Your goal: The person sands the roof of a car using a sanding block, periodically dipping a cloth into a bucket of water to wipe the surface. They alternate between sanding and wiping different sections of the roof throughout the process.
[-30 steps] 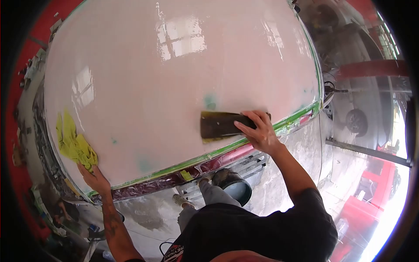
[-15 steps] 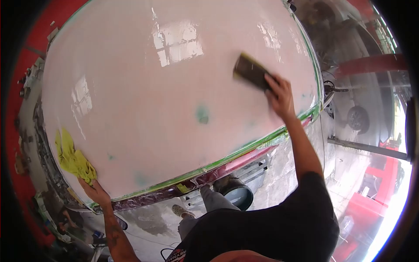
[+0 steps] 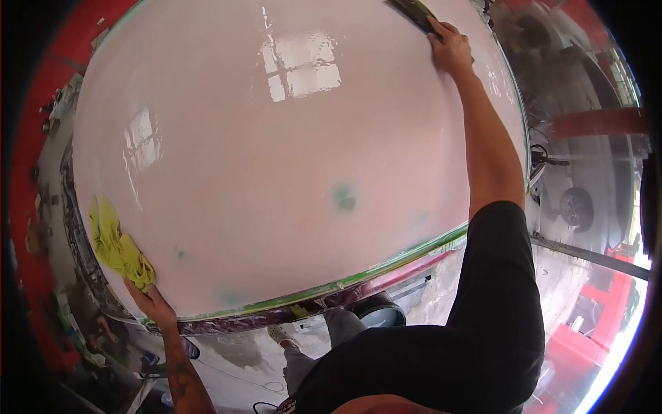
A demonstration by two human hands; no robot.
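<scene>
A large, wet, pale pink car panel (image 3: 255,200) with a few green patches fills the view. My right hand (image 3: 453,50) is closed around the near end of a dark sanding block (image 3: 416,12), which lies on the panel's far right part; the top frame edge cuts off some of it. At the panel's near left corner, my left hand (image 3: 153,305) presses on the end of a crumpled yellow-green cloth (image 3: 123,252). Its fingertips are partly hidden by the cloth.
Green masking tape (image 3: 345,281) runs along the panel's near edge, above dark red plastic-covered bodywork (image 3: 234,321). A bucket of water (image 3: 383,315) stands on the floor by my legs. A grey car (image 3: 586,159) is at the right.
My right hand has pushed the sanding block away from me to the panel's far right, arm stretched out. My left hand and the cloth stay at the near left corner. The view has shifted slightly.
</scene>
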